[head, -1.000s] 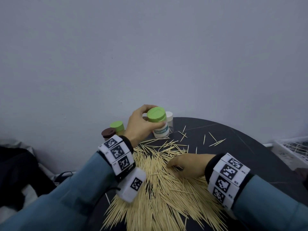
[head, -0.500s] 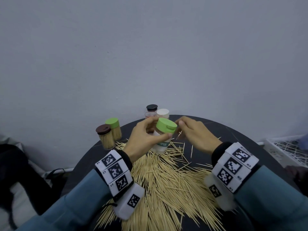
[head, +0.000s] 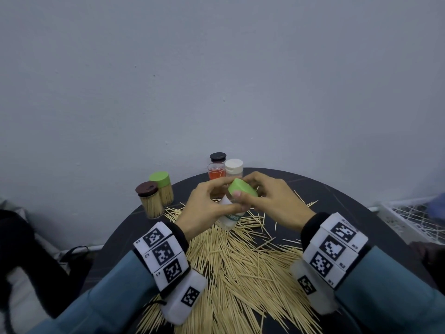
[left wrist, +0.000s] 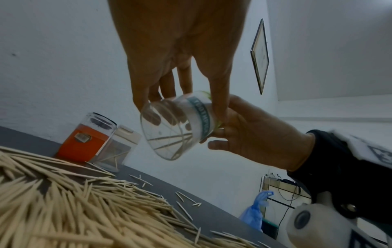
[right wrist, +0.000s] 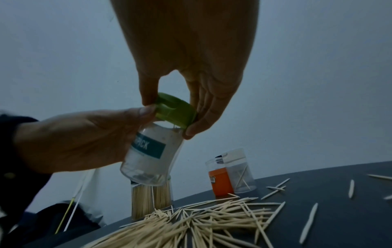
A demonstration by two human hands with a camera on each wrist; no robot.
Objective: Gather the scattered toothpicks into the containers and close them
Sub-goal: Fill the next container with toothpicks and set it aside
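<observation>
A clear container (head: 230,216) with a teal label and a green lid (head: 242,188) is held tilted above the table, a few toothpicks lying inside it (left wrist: 176,125). My left hand (head: 207,206) grips its body, thumb up by the lid. My right hand (head: 277,198) pinches the green lid (right wrist: 176,112) between thumb and fingers; the lid sits askew on the mouth. A big pile of loose toothpicks (head: 240,273) covers the dark round table (head: 337,213) under both wrists.
At the table's back left stand a brown-lidded container (head: 149,201) and a green-lidded one (head: 162,189), both packed with toothpicks. Behind my hands stand a black-lidded container with an orange label (head: 216,168) and a white-lidded one (head: 234,168). A white wire basket (head: 409,218) sits off the right edge.
My right hand left the toothpick pile, rose and took hold of the green lid. My left hand brought the container nearer and tilted it.
</observation>
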